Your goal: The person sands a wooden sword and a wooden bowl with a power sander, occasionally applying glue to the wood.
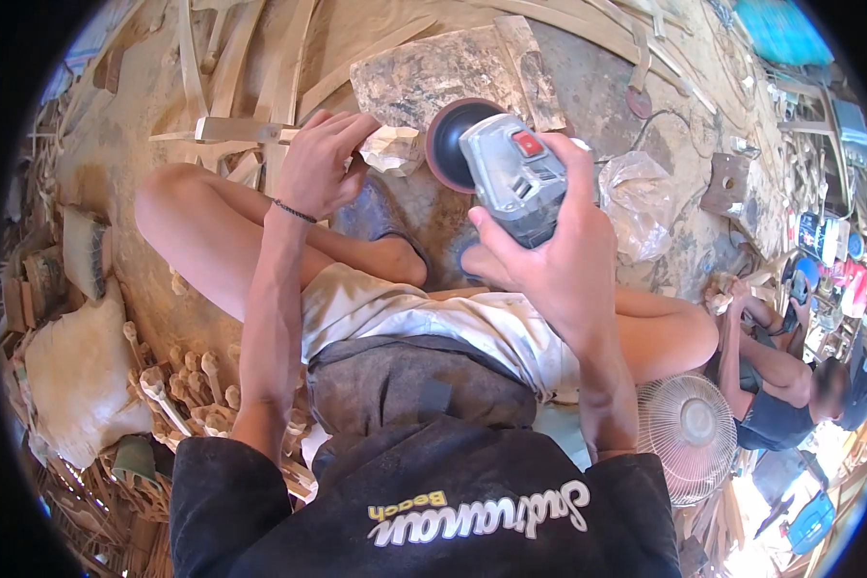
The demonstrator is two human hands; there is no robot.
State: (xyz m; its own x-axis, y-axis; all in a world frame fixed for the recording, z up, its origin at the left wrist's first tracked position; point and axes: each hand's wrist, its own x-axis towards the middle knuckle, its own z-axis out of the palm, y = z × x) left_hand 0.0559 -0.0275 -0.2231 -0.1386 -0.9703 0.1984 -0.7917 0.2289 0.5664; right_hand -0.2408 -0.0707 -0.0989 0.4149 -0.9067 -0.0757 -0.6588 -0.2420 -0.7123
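Observation:
My right hand is wrapped round the body of a grey angle grinder with a red switch. A round sanding disc with a dark backing is fitted to it. Left of the disc, my left hand closes round a pale carved wooden leg. Its faceted thick end points toward the disc, close beside it; whether they touch I cannot tell. The leg's squared end sticks out on the other side of my hand. My palm and fingers hide its middle.
A worn board lies on the dusty floor ahead. A clear plastic bag and a cable lie to the right. A fan stands by my right hip. Several carved wooden pieces are heaped at left. Another person sits at right.

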